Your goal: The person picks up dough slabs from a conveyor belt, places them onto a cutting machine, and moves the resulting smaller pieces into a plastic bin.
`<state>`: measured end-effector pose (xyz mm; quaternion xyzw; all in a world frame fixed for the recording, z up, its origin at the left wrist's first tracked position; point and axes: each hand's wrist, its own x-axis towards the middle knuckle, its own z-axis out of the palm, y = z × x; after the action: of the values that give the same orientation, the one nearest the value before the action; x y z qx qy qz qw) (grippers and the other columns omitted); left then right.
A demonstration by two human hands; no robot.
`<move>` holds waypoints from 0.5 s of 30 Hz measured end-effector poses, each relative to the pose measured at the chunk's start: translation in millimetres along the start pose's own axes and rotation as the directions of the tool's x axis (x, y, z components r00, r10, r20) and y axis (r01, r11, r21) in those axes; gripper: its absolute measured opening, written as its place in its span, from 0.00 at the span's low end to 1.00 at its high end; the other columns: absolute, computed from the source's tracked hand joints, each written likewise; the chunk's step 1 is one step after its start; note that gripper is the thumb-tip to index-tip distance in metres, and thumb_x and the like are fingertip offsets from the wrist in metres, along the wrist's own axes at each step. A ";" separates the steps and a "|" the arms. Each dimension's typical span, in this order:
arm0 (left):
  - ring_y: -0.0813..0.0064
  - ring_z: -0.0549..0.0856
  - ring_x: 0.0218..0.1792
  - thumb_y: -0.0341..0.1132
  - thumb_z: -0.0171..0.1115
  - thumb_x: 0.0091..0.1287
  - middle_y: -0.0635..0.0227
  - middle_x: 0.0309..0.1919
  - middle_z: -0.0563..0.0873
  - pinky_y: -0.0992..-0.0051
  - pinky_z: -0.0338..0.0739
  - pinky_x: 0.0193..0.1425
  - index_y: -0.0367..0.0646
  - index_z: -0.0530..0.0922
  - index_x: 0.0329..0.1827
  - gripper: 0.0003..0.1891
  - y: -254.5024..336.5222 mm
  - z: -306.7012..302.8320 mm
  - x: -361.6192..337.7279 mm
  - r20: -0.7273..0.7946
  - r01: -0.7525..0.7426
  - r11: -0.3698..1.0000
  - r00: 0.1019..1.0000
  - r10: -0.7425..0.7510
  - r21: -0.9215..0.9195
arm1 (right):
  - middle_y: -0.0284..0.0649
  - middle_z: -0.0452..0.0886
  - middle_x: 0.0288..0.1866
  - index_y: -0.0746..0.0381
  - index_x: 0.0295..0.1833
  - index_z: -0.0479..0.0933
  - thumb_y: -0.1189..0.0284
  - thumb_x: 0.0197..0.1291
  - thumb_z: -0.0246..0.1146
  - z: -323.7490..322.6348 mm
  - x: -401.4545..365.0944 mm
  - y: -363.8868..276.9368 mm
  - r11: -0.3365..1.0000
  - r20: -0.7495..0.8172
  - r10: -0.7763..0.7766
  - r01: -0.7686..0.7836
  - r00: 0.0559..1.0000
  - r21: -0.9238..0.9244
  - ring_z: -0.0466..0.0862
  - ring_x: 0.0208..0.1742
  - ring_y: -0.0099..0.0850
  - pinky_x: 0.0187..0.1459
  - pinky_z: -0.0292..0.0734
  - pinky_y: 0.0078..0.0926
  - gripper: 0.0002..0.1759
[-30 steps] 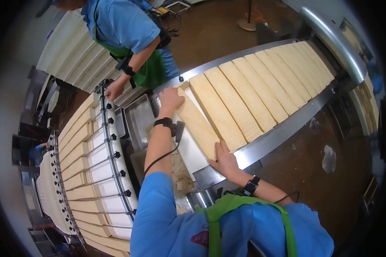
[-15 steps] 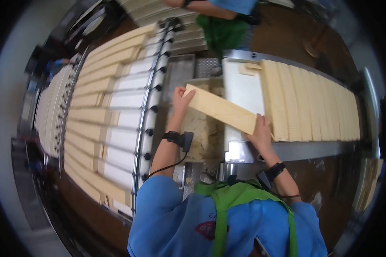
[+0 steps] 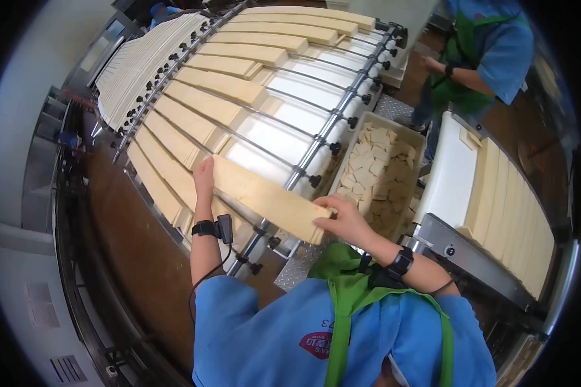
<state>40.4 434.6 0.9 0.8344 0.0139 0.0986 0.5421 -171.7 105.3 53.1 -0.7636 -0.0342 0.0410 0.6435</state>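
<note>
Holding pale slab [image 3: 265,197] over rod-divided conveyor [image 3: 290,111]: pinching R end betw. thumb & fingers of R hand [image 3: 347,221], grasping L end w/ curled, partly hidden fingers of L hand [image 3: 204,176].

A long, flat, cream-coloured slab [image 3: 265,198] slants over the white conveyor [image 3: 301,119].

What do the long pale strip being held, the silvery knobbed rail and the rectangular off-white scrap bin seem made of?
Pale strip: probably dough or similar sheeted food; matte, faintly mottled, cleanly cut.
Silvery rail: metal, likely steel; smooth, with bright highlights.
Off-white bin: possibly plastic; dull, plain rim, though the look leaves it open.
</note>
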 end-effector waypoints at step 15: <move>0.57 0.75 0.45 0.39 0.58 0.59 0.57 0.36 0.80 0.65 0.70 0.47 0.39 0.77 0.39 0.12 35.6 -34.2 2.5 0.276 -0.504 0.460 0.835 0.477 0.731 | 0.48 0.73 0.46 0.65 0.50 0.71 0.66 0.49 0.60 103.2 63.5 0.0 0.978 -0.063 -0.061 0.047 0.996 -0.201 0.75 0.47 0.44 0.48 0.70 0.33 0.22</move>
<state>33.8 451.1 47.0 0.9531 -0.1936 0.2205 0.0737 -119.5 213.1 34.5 -0.8240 -0.0366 -0.0066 0.5653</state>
